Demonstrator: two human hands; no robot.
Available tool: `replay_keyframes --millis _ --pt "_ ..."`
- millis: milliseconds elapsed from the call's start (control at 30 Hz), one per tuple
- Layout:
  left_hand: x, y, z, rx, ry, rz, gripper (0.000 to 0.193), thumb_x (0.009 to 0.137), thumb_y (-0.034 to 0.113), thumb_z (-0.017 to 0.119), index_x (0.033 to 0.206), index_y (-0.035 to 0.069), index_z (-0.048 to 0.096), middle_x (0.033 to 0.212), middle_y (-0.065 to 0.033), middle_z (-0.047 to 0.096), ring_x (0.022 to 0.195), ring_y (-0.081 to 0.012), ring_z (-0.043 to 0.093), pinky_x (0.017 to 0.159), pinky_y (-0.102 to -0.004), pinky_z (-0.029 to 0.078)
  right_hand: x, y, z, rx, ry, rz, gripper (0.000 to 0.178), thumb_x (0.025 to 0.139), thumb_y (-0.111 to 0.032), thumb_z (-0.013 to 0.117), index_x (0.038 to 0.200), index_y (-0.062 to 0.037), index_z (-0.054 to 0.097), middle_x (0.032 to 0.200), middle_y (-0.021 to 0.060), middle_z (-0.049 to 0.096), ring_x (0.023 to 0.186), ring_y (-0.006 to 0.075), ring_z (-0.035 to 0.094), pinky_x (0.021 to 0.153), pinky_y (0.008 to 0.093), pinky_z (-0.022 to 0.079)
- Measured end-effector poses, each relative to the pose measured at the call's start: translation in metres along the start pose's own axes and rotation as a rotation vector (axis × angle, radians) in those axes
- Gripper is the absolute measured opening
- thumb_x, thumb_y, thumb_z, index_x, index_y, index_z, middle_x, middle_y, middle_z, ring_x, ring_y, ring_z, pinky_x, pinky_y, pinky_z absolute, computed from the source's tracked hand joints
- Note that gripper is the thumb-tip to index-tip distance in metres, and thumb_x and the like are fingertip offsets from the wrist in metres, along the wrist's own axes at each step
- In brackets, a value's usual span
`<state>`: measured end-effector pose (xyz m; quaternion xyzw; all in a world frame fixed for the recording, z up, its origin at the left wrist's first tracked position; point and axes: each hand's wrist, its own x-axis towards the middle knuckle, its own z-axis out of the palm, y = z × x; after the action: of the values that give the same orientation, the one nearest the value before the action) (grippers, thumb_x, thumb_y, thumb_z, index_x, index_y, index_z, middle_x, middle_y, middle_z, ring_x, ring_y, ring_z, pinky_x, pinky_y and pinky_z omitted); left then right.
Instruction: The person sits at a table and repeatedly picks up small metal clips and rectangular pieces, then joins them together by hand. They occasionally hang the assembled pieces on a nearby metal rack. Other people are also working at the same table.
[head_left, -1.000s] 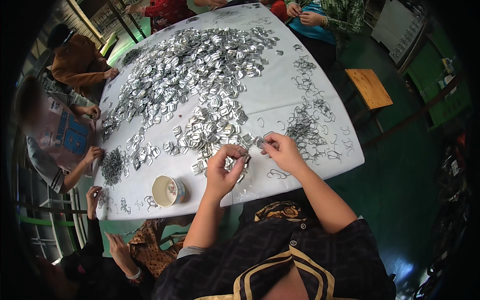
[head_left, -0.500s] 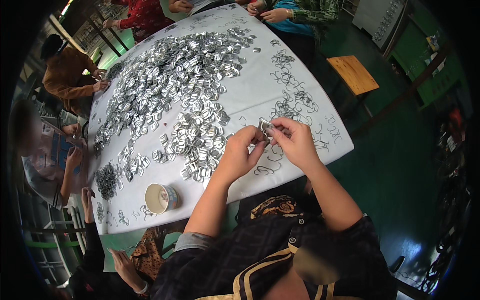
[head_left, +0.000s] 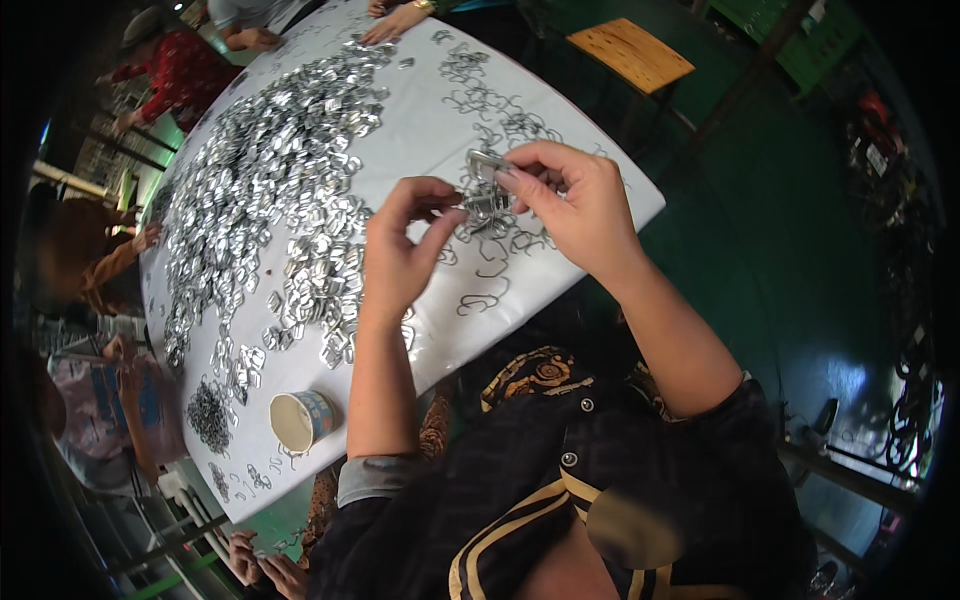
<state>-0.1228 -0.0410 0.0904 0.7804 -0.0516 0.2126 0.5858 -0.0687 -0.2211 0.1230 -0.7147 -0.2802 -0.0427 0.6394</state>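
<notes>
Small metal clip (head_left: 487, 190) held raised above near edge of white table (head_left: 600, 180), between both hands. Bright, silvery, roughly rectangular; long axis running from upper left to lower right, upper end toward far side of table. Finer detail too small to tell.

Right hand (head_left: 570, 205) closed on clip from right: thumb and forefinger pinched on its upper part, remaining fingers curled over behind. Wrist bent, forearm descending to lower right into dark sleeve.

Left hand (head_left: 400, 255) closed on clip's left side: thumb and forefinger tips pinched together at its lower left edge, other fingers folded loosely into palm. Forearm bare, near vertical, rising from lower edge; grey cuff rolled at elbow.

Directly beneath clip: scattered bent wire hooks (head_left: 490, 270) lying flat on table. Left of hands: large heap of silvery metal pieces (head_left: 270, 190) spread across table's middle and far side. Near left edge: small dark pile of wire parts (head_left: 208, 415). Just beside it: paper cup (head_left: 300, 420) tipped on side, mouth toward lower left.

Beyond table on right: wooden stool (head_left: 630, 52) on green floor (head_left: 800, 260). Other people's hands at far and left edges of table, well apart from clip.
</notes>
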Motion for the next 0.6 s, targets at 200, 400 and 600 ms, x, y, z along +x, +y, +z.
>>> replay_keyframes --millis 200,400,600 --pt "-0.027 -0.067 -0.017 0.850 -0.229 -0.048 0.009 0.078 0.005 0.067 0.086 0.000 0.068 0.082 -0.0135 0.065 0.069 -0.0298 0.064 0.063 -0.0361 0.049 -0.007 -0.005 -0.047 -0.184 0.105 -0.066 0.014 0.080 -0.009 0.070 0.087 0.0023 0.066 0.071 0.0100 0.066 0.057 0.0142 0.063 0.054 0.0257 0.047" --pt "-0.038 -0.082 -0.011 0.976 -0.259 -0.017 0.006 0.079 0.005 0.061 0.081 0.002 0.066 0.081 -0.0123 0.062 0.071 -0.0341 0.061 0.065 -0.0405 0.050 -0.026 -0.003 -0.085 -0.269 0.178 0.005 0.012 0.080 -0.005 0.070 0.089 0.0020 0.067 0.073 0.0096 0.066 0.059 0.0120 0.061 0.055 0.0247 0.047" --pt "-0.033 -0.081 -0.016 0.911 -0.253 -0.022 0.008 0.079 0.000 0.062 0.086 0.002 0.064 0.080 -0.0127 0.063 0.066 -0.0320 0.063 0.061 -0.0364 0.049 -0.041 0.005 -0.101 -0.246 0.211 0.056 0.013 0.079 -0.004 0.071 0.090 0.0024 0.067 0.077 0.0094 0.068 0.064 0.0119 0.063 0.058 0.0236 0.049"
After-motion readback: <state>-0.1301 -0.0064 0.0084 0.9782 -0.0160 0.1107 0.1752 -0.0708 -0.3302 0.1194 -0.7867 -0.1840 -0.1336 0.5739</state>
